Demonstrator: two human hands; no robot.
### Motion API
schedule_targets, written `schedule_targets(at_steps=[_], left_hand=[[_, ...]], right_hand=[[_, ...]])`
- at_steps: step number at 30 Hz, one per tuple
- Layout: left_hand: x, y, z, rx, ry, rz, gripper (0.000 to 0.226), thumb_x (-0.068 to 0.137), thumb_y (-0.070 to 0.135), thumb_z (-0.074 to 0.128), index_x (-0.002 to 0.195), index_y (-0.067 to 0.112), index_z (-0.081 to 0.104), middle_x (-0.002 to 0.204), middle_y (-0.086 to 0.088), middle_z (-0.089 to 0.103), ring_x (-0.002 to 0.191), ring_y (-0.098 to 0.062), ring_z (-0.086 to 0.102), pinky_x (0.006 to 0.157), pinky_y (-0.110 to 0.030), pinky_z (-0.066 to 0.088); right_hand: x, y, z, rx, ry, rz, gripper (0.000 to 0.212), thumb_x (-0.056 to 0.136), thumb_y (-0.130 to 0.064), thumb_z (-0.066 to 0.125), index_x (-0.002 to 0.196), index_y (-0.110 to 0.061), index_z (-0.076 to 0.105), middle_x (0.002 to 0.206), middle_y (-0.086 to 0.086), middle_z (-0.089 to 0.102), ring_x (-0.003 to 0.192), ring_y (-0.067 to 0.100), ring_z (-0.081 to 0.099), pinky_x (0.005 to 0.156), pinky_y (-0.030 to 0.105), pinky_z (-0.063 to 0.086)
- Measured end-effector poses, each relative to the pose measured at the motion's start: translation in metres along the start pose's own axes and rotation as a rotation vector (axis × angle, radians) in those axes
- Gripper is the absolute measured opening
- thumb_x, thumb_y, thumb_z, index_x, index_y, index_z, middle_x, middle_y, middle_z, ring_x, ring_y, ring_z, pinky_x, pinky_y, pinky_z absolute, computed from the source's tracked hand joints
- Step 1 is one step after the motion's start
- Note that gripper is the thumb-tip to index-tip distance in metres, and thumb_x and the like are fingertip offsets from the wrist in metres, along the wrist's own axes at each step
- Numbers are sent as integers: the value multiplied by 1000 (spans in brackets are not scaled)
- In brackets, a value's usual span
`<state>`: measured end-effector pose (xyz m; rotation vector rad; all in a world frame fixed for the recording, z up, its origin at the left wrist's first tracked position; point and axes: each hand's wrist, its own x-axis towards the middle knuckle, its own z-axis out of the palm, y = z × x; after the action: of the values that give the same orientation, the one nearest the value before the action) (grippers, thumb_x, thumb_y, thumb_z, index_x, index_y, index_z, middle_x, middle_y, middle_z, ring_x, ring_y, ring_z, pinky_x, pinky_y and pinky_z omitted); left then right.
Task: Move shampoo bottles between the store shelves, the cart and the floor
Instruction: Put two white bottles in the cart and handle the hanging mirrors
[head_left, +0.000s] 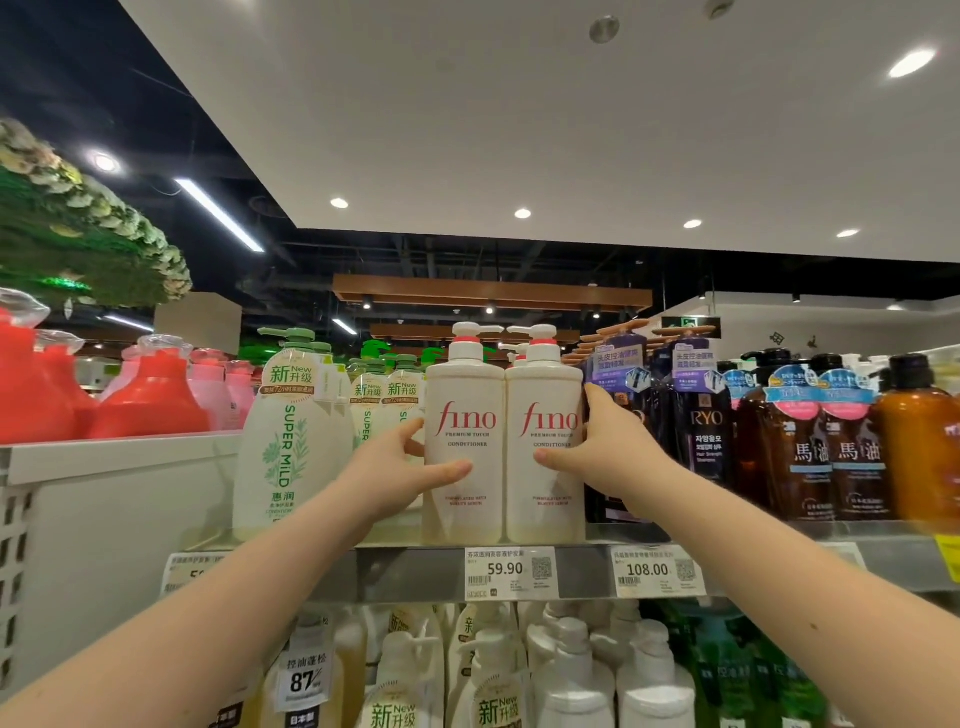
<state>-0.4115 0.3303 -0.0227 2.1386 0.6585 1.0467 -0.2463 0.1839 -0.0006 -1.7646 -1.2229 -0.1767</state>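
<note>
two cream fino bottles (503, 441) stand touching at the top shelf's front edge (410, 571). each is clasped, left hand (395, 475) and right hand (605, 457) curled round outer sides, so the pair is likely handled together.

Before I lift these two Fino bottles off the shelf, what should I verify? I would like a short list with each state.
1. Grip of left hand on left Fino bottle: ok.
2. Grip of right hand on right Fino bottle: ok.
3. Both bottles upright on the shelf: ok.
4. Free room above both bottles: ok.
5. Right hand clear of the neighbouring dark bottle: cannot tell.
</note>
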Motion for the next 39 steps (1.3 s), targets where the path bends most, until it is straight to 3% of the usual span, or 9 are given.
schedule_targets(at_steps=[3,7,10,14,19,25,30,34,39], left_hand=[[-11,4,-8,32,82,7,91,72,43,78,147,25,29,126,1,51,108,-18,53,86,-37,50],[-37,14,-18,120,187,68,74,76,41,74,140,25,41,115,4,56,98,-13,57,74,-28,50],[-64,20,-23,153,212,58,64,76,42,74,133,25,49,106,4,60,93,-16,62,81,-39,56],[-111,21,-26,135,217,-23,42,79,28,75,116,20,59,94,-6,66,82,-24,68,77,-43,58],[-188,6,-40,185,294,-174,21,81,23,73,100,21,64,83,-6,63,63,-17,63,57,-31,52],[-297,-10,-92,294,374,-399,20,82,23,73,99,18,65,75,-4,63,61,-18,64,56,-34,56],[-403,-29,-150,346,470,-596,17,82,23,72,97,19,65,78,-6,65,55,-12,63,49,-24,51],[-490,-53,-200,370,550,-720,14,84,22,70,96,18,64,80,-11,69,57,-13,64,52,-27,52],[-598,-99,-255,353,617,-854,15,83,19,70,95,19,63,71,-4,66,52,-14,61,46,-25,46]], right_hand=[[-12,-4,-10,-26,43,-63,70,80,-23,74,137,-19,34,128,2,55,117,21,55,82,32,52],[-30,-5,-20,-44,78,-144,64,81,-23,73,136,-18,41,127,3,56,109,19,59,82,28,52],[-43,-6,-21,-54,86,-196,54,80,-26,73,128,-18,50,120,2,58,102,18,60,82,28,54],[-68,-10,-12,-6,17,-226,45,80,-31,73,119,-19,55,109,-1,58,97,16,57,85,33,51],[-111,-14,29,166,-216,-242,36,78,-32,75,108,-25,56,101,-5,59,91,13,58,75,30,51],[-171,-60,103,312,-498,-265,30,74,-29,79,99,-19,64,90,-2,64,84,16,62,80,41,55],[-238,-127,178,374,-763,-341,33,74,-31,79,101,-19,63,95,2,66,88,20,65,79,41,56],[-301,-183,244,413,-972,-378,30,75,-29,78,99,-20,62,94,1,65,86,19,65,71,35,58],[-394,-248,333,411,-1163,-395,29,75,-22,79,97,-13,64,91,4,66,80,19,62,77,35,53]])
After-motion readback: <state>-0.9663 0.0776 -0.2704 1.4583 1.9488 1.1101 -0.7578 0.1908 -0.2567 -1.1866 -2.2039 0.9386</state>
